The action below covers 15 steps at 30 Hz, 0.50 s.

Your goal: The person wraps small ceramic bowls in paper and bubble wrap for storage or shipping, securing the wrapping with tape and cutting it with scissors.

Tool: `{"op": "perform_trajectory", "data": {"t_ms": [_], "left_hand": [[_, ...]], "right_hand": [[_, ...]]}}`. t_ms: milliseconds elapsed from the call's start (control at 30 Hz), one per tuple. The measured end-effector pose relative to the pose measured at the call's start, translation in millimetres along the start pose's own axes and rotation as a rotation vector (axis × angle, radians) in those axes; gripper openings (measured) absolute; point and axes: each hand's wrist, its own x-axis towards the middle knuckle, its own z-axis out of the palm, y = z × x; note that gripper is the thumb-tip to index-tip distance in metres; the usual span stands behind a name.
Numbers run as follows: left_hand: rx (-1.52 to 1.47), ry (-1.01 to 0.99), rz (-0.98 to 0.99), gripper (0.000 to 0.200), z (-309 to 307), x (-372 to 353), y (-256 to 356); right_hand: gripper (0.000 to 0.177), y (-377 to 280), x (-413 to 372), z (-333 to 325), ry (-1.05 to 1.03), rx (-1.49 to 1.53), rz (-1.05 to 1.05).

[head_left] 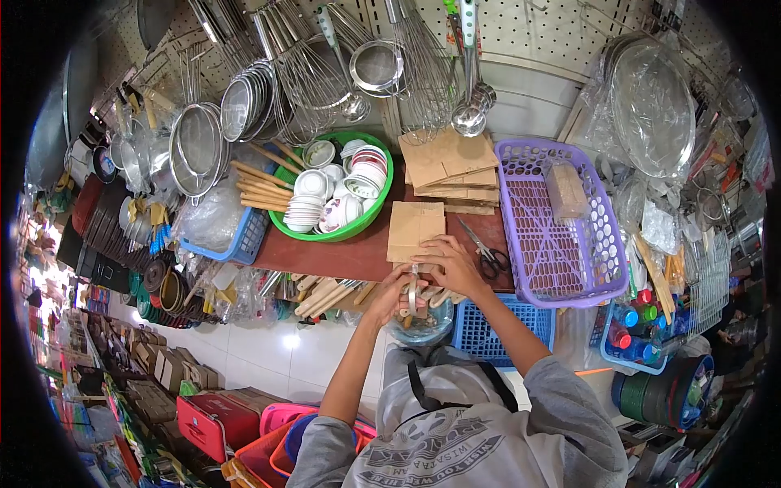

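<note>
- Left hand [389,297] fingers close around the tape roll [415,293]; right hand [449,264] fingers curl over it, grip unclear.
- Hold the roll upright and steady at the counter [342,254] edge.
- Cardboard sheet [413,226] lies just beyond; scissors [488,256] lie near.

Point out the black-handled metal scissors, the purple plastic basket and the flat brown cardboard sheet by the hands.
Black-handled metal scissors [491,260]: head view, handle loops.
Purple plastic basket [545,236]: head view, bare lattice floor.
Flat brown cardboard sheet [413,224]: head view, bare upper middle.
</note>
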Motion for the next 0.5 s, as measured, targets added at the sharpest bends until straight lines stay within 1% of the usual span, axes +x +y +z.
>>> {"op": "perform_trajectory", "data": {"t_ms": [67, 167, 267, 333, 400, 467, 500], "left_hand": [[0.043, -0.005, 0.007, 0.054, -0.9, -0.6, 3.7], [0.039, 0.016, 0.013, 0.053, 3.3, -2.4, 8.3], [0.09, 0.002, 0.026, 0.053, 1.1, 0.1, 6.0], [0.098, 0.009, 0.016, 0.053, 3.7, -0.4, 5.9], [0.105, 0.007, 0.009, 0.053, 5.8, 0.1, 5.6], [0.106, 0.001, 0.007, 0.052, 5.4, 0.7, 3.7], [0.1, -0.007, 0.017, 0.052, 3.8, 2.1, 2.1]], "right_hand": [[0.053, 5.7, -3.6, 0.0, 0.016, 0.097, -0.003], [0.056, 8.3, -10.3, -9.8, 0.149, 0.075, 0.13], [0.063, 26.2, -22.5, 0.2, 0.196, -0.088, 0.48], [0.064, 36.3, -30.2, 13.4, 0.066, -0.283, 0.706], [0.065, 43.7, -35.9, 16.1, -0.028, -0.377, 0.805], [0.065, 47.8, -38.9, 14.5, -0.085, -0.367, 0.776], [0.065, 49.4, -40.5, 15.8, -0.078, -0.334, 0.754]]}}
